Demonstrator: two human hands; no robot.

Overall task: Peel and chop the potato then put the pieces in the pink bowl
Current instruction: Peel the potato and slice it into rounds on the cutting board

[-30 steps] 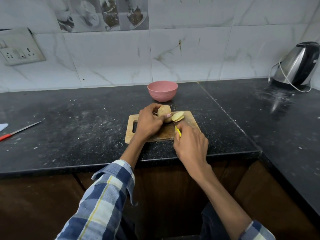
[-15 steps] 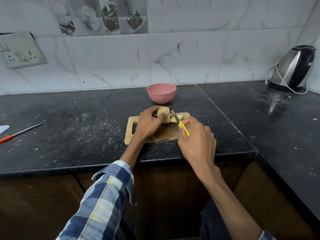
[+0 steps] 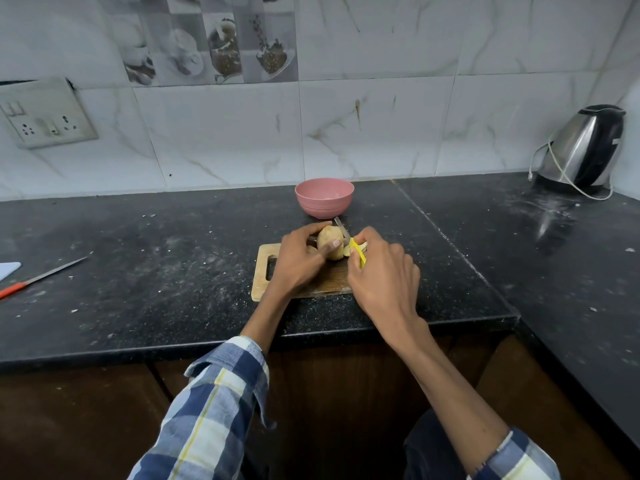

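Note:
A tan potato (image 3: 329,241) stands on the wooden cutting board (image 3: 263,271), and my left hand (image 3: 300,258) grips it from the left with thumb and fingers curled round it. My right hand (image 3: 382,275) holds a yellow-handled knife (image 3: 356,249); its blade (image 3: 341,227) is against the potato's right side, tip pointing away from me. A pale cut slice (image 3: 360,247) lies just right of the blade, mostly hidden by my right hand. The pink bowl (image 3: 324,197) stands behind the board, with nothing visible inside.
A second knife with a red handle (image 3: 41,277) lies on the black counter at far left, beside a pale blue object (image 3: 8,270). A steel kettle (image 3: 585,150) with its cord stands in the back right corner. The counter edge runs just below the board.
The knife has moved from beside the cut slice back against the potato, blade now set on its right side. My left hand keeps holding the potato. The camera tilted down slightly.

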